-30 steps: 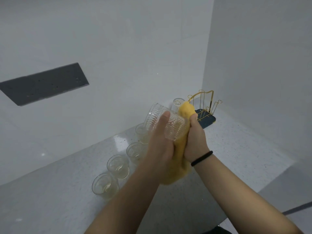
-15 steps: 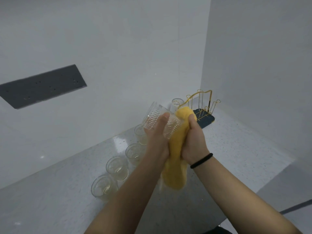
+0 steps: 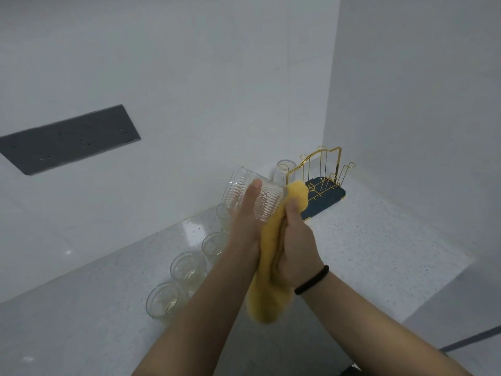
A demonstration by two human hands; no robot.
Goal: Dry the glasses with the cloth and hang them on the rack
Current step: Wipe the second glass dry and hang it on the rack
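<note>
The left hand (image 3: 244, 223) grips a clear ribbed drinking glass (image 3: 252, 195) tilted above the tabletop (image 3: 366, 248), while the right hand (image 3: 296, 248) clutches a yellow cloth (image 3: 267, 270) pushed into its mouth; drying looks underway. One clear glass (image 3: 282, 169) already sits on the gold wire rack (image 3: 322, 169) at the far corner. Four ribbed glasses (image 3: 187, 268) wait along the back edge.

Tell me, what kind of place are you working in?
Likely a kitchen corner: a speckled counter against plain white walls, a gold drying rack, and a row of glasses waiting.
</note>
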